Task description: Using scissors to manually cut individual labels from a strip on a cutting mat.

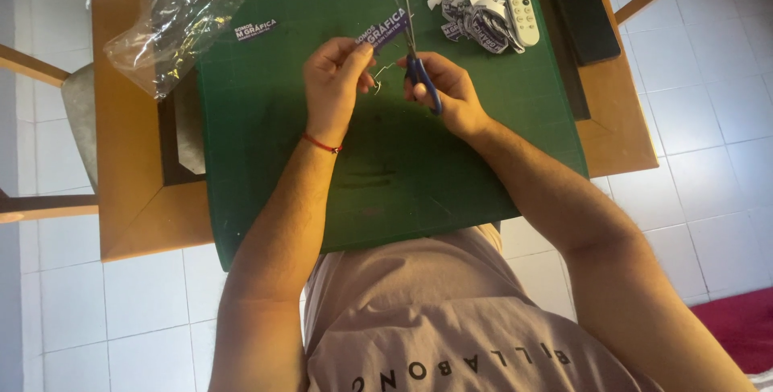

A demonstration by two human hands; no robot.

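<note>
My left hand [336,78] pinches a small purple sticker with white lettering [385,28] above the green cutting mat [266,134]. A thin curl of trimmed paper [381,78] hangs below it between my hands. My right hand [444,90] grips blue-handled scissors [414,42], blades parted and pointing away from me, right beside the sticker's edge. A second purple sticker [255,29] lies flat on the mat at the far left.
A pile of cut stickers and white scraps [471,14] sits at the mat's far right, next to a white remote control [522,11] and a black phone [585,18]. A clear plastic bag [177,26] lies at the far left of the wooden table [129,158]. Tiled floor surrounds it.
</note>
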